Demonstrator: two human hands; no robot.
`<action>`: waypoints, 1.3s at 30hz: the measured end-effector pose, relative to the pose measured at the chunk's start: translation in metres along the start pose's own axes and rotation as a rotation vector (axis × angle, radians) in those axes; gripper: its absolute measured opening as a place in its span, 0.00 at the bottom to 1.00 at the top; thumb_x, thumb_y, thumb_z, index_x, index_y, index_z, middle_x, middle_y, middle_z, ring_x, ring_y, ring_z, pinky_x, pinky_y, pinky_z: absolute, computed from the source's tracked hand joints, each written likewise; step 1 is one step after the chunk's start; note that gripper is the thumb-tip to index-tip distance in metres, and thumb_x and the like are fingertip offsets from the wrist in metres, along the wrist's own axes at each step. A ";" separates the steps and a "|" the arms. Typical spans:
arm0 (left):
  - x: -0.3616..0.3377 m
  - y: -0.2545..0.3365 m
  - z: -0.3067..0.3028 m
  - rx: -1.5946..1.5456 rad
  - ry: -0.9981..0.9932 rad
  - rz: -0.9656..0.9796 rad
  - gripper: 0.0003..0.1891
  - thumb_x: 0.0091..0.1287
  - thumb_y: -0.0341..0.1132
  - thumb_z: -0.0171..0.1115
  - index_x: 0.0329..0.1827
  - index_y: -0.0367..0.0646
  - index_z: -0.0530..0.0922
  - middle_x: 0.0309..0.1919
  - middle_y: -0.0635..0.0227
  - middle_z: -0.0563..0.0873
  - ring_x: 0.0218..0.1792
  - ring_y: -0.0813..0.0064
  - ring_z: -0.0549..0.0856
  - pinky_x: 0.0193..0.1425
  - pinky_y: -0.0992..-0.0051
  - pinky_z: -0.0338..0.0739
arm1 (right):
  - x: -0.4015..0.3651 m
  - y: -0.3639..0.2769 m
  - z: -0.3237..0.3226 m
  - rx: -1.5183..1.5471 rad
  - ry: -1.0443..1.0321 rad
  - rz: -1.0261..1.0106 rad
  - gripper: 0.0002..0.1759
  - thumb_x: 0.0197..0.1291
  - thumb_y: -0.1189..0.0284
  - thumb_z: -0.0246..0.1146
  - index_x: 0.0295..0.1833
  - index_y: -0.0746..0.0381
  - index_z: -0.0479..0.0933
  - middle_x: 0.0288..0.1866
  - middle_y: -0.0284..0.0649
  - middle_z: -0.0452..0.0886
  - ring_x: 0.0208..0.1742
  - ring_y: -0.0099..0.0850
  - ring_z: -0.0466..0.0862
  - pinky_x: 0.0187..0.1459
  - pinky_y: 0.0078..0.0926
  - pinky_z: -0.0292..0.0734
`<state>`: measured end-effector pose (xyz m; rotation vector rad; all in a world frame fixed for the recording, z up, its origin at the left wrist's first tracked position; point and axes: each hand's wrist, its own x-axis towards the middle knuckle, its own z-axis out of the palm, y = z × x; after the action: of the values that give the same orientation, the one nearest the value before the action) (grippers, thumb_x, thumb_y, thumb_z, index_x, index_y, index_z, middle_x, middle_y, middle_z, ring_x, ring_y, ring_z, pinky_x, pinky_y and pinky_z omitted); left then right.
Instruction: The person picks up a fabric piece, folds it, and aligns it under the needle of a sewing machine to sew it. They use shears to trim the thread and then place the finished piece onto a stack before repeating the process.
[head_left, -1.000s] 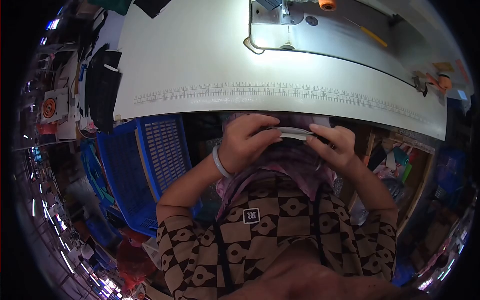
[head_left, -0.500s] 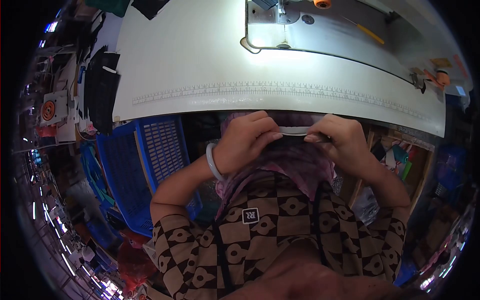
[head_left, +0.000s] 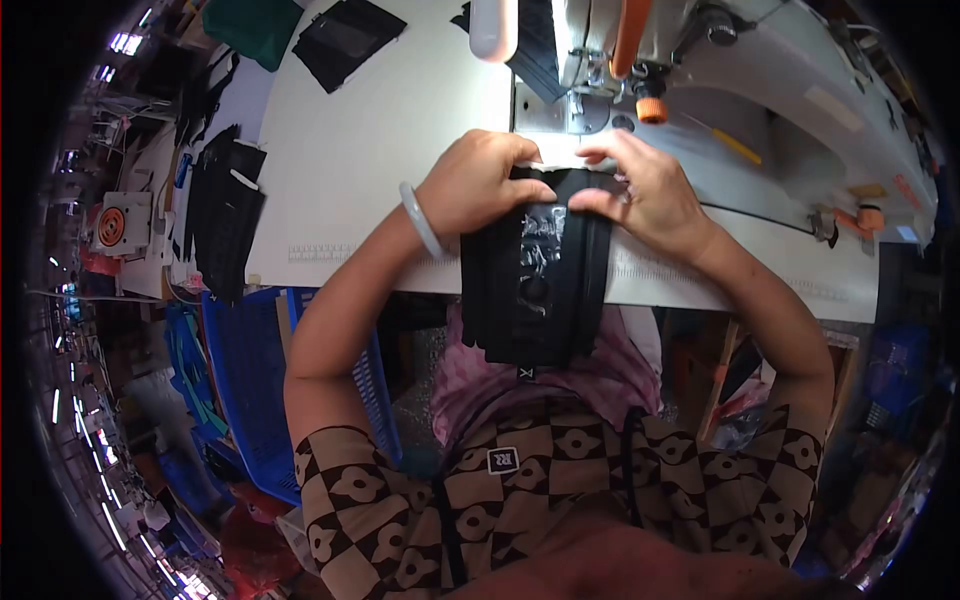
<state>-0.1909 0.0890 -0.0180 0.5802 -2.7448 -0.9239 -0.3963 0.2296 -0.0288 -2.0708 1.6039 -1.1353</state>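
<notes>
A black fabric piece [head_left: 540, 270] with a shiny printed strip hangs over the table's front edge, its upper end near the sewing machine's needle area [head_left: 590, 110]. My left hand [head_left: 495, 185] grips its upper left corner between thumb and fingers. On the upper right, my right hand [head_left: 640, 190] has its thumb on the fabric and its index finger raised towards a white strip at the top edge. A pale bracelet [head_left: 420, 222] circles my left wrist.
Black pieces lie on the white table [head_left: 340, 200] at its left side [head_left: 228, 215] and at the back [head_left: 348, 42]. A yellow-handled tool [head_left: 737, 147] rests by the machine. Below the table edge stands a blue basket [head_left: 245, 380].
Both hands have risen from below the table edge to the machine. The black fabric now shows spread out between them and my lap, and more of the machine is in view.
</notes>
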 end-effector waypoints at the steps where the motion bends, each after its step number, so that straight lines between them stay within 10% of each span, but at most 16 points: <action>1: 0.008 -0.007 -0.002 0.002 0.007 0.002 0.20 0.58 0.44 0.78 0.39 0.35 0.86 0.29 0.51 0.87 0.41 0.49 0.88 0.46 0.58 0.79 | 0.005 0.006 0.000 -0.178 0.027 -0.190 0.24 0.54 0.68 0.81 0.55 0.61 0.82 0.33 0.35 0.79 0.30 0.28 0.82 0.35 0.27 0.78; 5: 0.025 -0.017 -0.004 0.129 -0.069 -0.002 0.18 0.57 0.37 0.81 0.45 0.36 0.85 0.40 0.54 0.86 0.46 0.58 0.84 0.49 0.62 0.76 | 0.001 0.019 -0.004 -0.245 -0.186 -0.271 0.22 0.53 0.66 0.80 0.52 0.61 0.84 0.34 0.38 0.79 0.32 0.36 0.84 0.36 0.33 0.80; 8: 0.006 0.013 0.001 0.417 0.341 0.119 0.20 0.59 0.39 0.78 0.50 0.39 0.84 0.55 0.54 0.86 0.58 0.53 0.84 0.61 0.56 0.77 | 0.001 0.018 -0.004 -0.249 -0.181 -0.267 0.19 0.55 0.67 0.80 0.50 0.61 0.86 0.35 0.38 0.80 0.33 0.36 0.85 0.36 0.34 0.81; 12: -0.012 0.005 0.033 0.070 0.154 0.306 0.24 0.61 0.36 0.77 0.59 0.40 0.82 0.66 0.57 0.79 0.68 0.54 0.79 0.72 0.53 0.72 | 0.002 0.028 -0.010 -0.087 -0.203 -0.188 0.19 0.54 0.69 0.79 0.50 0.61 0.86 0.38 0.38 0.81 0.35 0.36 0.86 0.36 0.35 0.82; 39: 0.019 -0.015 0.030 0.096 0.219 0.278 0.22 0.65 0.39 0.74 0.59 0.38 0.84 0.63 0.57 0.83 0.70 0.55 0.79 0.76 0.48 0.70 | 0.016 0.048 -0.026 -0.512 -0.257 -0.148 0.25 0.58 0.81 0.66 0.62 0.53 0.86 0.57 0.42 0.90 0.51 0.42 0.91 0.53 0.38 0.88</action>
<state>-0.2122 0.0860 -0.0500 0.2835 -2.5940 -0.6282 -0.4472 0.2045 -0.0362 -2.5597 1.7645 -0.4905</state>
